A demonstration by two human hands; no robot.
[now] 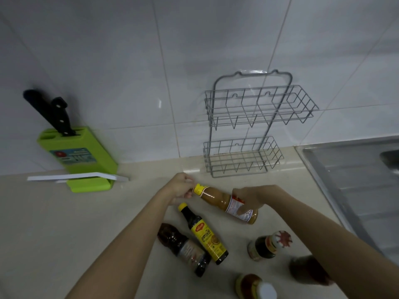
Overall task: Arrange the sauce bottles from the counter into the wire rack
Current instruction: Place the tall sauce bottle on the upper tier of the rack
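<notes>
Home kitchen: white glossy wall tiles [108, 50], beige stone desk [54, 223], stainless steel sink [356, 180], green plastic knife block [84, 160] with black-handled knife [57, 115], grey two-tier wire rack [248, 126], sauce bottles [207, 234] lying about

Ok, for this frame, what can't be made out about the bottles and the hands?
All head view:
- Dark bottle: the right forearm covers and blurs it; label and cap unreadable.
- White-capped bottle: cut off by the bottom edge.
- Left hand on the held bottle's yellow cap: fingertips hidden, twisting or steadying unclear.
- Right hand: covers part of the label.
</notes>
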